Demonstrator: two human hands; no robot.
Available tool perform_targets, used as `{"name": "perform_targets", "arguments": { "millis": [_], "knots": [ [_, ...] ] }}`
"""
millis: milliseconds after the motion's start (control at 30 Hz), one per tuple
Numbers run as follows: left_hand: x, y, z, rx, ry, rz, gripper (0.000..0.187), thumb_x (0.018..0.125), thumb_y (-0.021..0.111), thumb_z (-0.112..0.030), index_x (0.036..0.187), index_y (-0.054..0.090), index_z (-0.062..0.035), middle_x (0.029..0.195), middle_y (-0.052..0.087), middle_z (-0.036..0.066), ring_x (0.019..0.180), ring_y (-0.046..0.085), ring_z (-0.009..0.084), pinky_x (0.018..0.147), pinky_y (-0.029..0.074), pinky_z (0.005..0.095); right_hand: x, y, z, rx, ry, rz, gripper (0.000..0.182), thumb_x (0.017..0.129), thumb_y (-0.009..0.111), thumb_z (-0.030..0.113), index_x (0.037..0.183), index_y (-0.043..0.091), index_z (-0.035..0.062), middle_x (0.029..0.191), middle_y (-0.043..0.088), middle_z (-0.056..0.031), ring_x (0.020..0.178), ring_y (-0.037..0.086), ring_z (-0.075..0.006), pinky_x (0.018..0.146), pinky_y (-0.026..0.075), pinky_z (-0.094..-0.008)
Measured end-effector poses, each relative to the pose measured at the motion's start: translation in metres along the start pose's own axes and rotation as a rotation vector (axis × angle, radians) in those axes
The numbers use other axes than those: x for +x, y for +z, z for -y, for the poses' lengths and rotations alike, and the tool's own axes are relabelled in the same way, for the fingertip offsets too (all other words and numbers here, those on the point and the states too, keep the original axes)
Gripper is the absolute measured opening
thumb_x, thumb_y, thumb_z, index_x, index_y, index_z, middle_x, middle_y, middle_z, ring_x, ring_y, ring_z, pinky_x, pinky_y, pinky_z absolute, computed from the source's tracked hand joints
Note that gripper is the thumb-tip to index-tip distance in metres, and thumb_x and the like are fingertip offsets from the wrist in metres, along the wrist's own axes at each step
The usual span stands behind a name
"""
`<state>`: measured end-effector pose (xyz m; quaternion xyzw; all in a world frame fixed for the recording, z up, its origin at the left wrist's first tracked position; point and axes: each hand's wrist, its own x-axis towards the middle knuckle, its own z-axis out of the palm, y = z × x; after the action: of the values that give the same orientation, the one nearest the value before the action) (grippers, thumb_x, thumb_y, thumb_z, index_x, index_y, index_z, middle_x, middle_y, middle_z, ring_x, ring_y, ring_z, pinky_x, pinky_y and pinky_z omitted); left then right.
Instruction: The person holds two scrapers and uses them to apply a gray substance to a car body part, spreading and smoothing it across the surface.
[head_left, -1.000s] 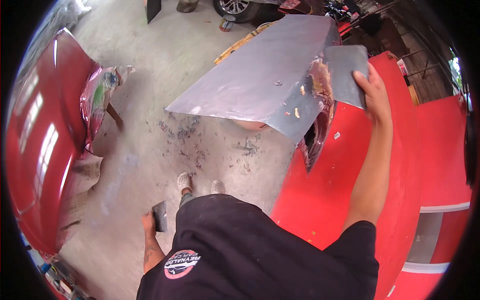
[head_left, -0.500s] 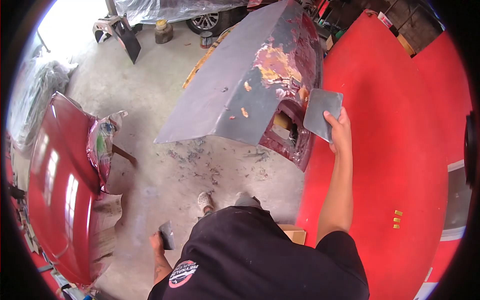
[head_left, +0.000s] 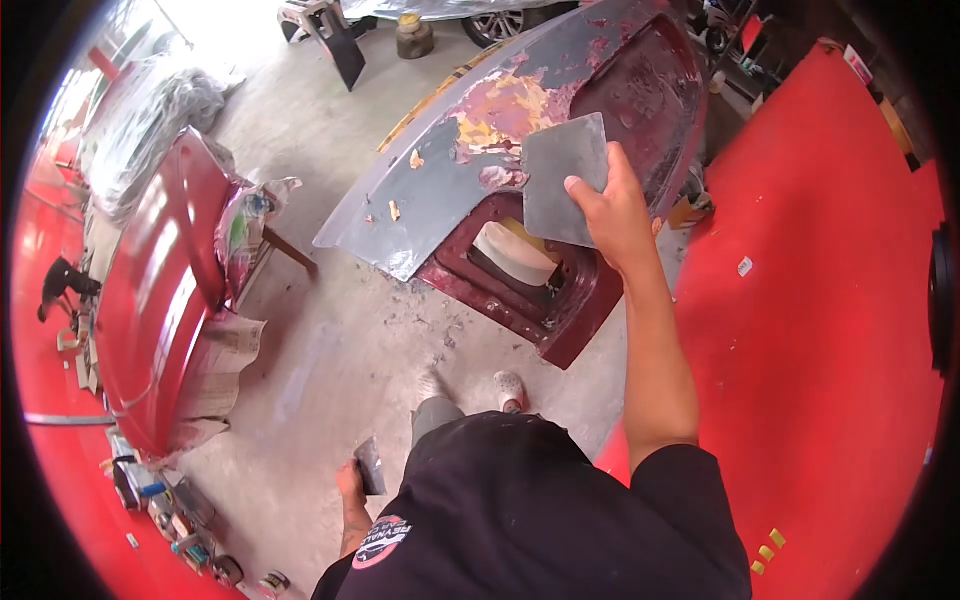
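My right hand (head_left: 622,215) grips a flat grey rectangular plate (head_left: 560,175) by its right edge, thumb on top. The plate overlaps the large car body panel (head_left: 420,215) in view. That panel has grey primer, a patchy area of bare yellow and maroon layers (head_left: 510,110), and a maroon recess with an opening at its near end. Low at my left side, my left hand (head_left: 350,480) is closed on a small dark flat blade (head_left: 370,467), likely a spreader.
A glossy red car panel (head_left: 150,300) with masking paper stands at left. Paint flakes (head_left: 410,310) litter the concrete floor. Tools and cans (head_left: 185,520) line the lower left wall. A red wall (head_left: 800,330) runs along the right. Plastic sheeting (head_left: 150,120) lies behind.
My view has turned right and I have stepped closer to the panel's recessed end. The right hand has moved left with the plate, now over the panel. Both hands keep their hold.
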<state>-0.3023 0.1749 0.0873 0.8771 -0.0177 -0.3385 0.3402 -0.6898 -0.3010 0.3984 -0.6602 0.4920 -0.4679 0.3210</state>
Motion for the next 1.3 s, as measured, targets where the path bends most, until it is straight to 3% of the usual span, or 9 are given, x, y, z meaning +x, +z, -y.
{"name": "perform_targets", "arguments": {
  "millis": [167,233,433,567,767,833,967,1033,1300],
  "knots": [
    [-0.014,-0.008,0.065,0.175,0.212,-0.026,0.029,0.082,0.061,-0.022,0.082,0.067,0.0062,0.074,0.063,0.01,0.072,0.056,0.0206,0.068,0.044,0.0364,-0.007,-0.009,-0.024,0.238,0.129,0.018,0.028,0.083,0.06,0.009,0.107,0.049,-0.003,0.101,0.062,-0.0218,0.097,0.061,-0.0325,0.087,0.045,-0.0388],
    [-0.028,-0.009,0.064,0.21,0.155,-0.038,0.029,0.082,0.06,-0.021,0.084,0.067,0.0068,0.076,0.064,0.012,0.074,0.057,0.0218,0.069,0.045,0.0366,-0.004,0.004,-0.022,0.12,-0.04,-0.045,0.028,0.083,0.06,0.008,0.106,0.049,-0.0033,0.1,0.06,-0.0236,0.096,0.061,-0.0355,0.085,0.046,-0.0399],
    [-0.034,0.003,0.033,0.222,0.163,0.05,0.028,0.084,0.059,-0.022,0.083,0.066,0.005,0.077,0.063,0.009,0.073,0.055,0.0191,0.069,0.044,0.035,0.002,0.008,-0.01,0.039,-0.006,-0.048,0.029,0.083,0.058,0.007,0.107,0.048,-0.0044,0.102,0.061,-0.0251,0.098,0.061,-0.0372,0.086,0.046,-0.0417],
    [-0.044,0.014,0.006,-0.075,-0.031,0.002,0.026,0.084,0.06,-0.024,0.083,0.066,0.0012,0.075,0.06,0.005,0.071,0.052,0.016,0.068,0.042,0.033,-0.012,0.014,-0.006,0.24,0.112,-0.036,0.029,0.083,0.058,0.008,0.106,0.048,-0.0046,0.103,0.061,-0.0261,0.098,0.06,-0.0395,0.087,0.046,-0.0429],
    [-0.02,0.002,0.028,0.003,-0.052,0.029,0.026,0.084,0.06,-0.024,0.083,0.066,0.001,0.076,0.06,0.004,0.072,0.051,0.0152,0.068,0.042,0.0323,0.005,0.022,0.007,-0.008,0.048,-0.008,0.034,0.082,0.059,0.007,0.112,0.049,-0.0048,0.105,0.061,-0.0244,0.099,0.061,-0.037,0.088,0.047,-0.0406],
    [-0.017,0.003,0.028,0.003,-0.028,0.053,0.026,0.084,0.06,-0.024,0.082,0.066,0.001,0.075,0.06,0.004,0.072,0.051,0.015,0.068,0.042,0.0321,-0.009,0.018,-0.001,0.154,0.068,-0.036,0.027,0.084,0.059,0.002,0.108,0.05,-0.0009,0.103,0.061,-0.0115,0.092,0.059,-0.0162,0.082,0.049,-0.0312],
    [-0.028,-0.003,0.024,-0.042,-0.001,0.036,0.025,0.084,0.06,-0.023,0.08,0.066,0.0015,0.073,0.059,0.003,0.071,0.05,0.015,0.067,0.041,0.0322,-0.003,0.035,-0.001,0.107,-0.041,-0.046,0.028,0.083,0.058,0.001,0.11,0.05,-0.0008,0.104,0.061,-0.0117,0.093,0.059,-0.0162,0.082,0.049,-0.0313],
    [-0.026,-0.004,0.022,0.022,0.074,0.064,0.025,0.084,0.059,-0.023,0.079,0.065,0.0016,0.072,0.059,0.003,0.07,0.05,0.0148,0.066,0.041,0.0322,0.011,0.035,0.008,-0.071,0.022,-0.021,0.036,0.081,0.061,0.006,0.114,0.05,-0.0037,0.107,0.061,-0.0204,0.1,0.061,-0.0302,0.089,0.046,-0.0394],
    [-0.024,0.004,0.01,0.006,-0.011,0.061,0.027,0.084,0.059,-0.024,0.078,0.064,0.0017,0.072,0.057,0.003,0.069,0.05,0.015,0.065,0.041,0.0329,0.005,0.039,0.013,0.089,0.031,0.01,0.035,0.081,0.061,0.009,0.112,0.05,-0.0041,0.105,0.062,-0.0228,0.098,0.062,-0.0339,0.088,0.046,-0.0397]
  ]
}}
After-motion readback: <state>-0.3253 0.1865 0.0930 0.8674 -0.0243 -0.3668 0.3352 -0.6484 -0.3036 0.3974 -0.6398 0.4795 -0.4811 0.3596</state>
